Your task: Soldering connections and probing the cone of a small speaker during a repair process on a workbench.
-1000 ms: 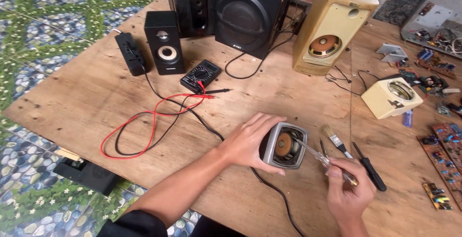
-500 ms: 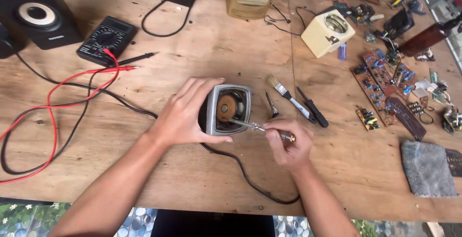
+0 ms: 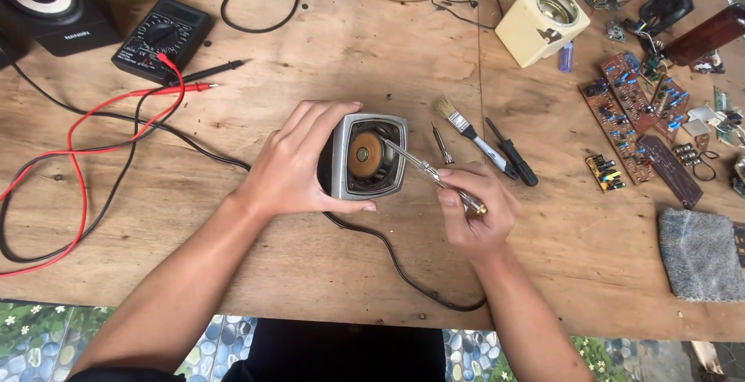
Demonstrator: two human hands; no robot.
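Head view: left hand [image 3: 299, 161] grips speaker [image 3: 365, 157] mid-bench; right hand [image 3: 473, 211] fingers clenched on screwdriver [image 3: 431, 174], tip at speaker's top-right corner. Screw-driving step; next needs steady tip.

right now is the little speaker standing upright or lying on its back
Lying on its back: the small speaker rests on the wooden table with its cone facing straight up, the left hand steadying its side.

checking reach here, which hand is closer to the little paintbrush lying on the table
Right. The right hand holds a screwdriver just below and left of the paintbrush. The left hand grips the small speaker, farther off to the brush's left.
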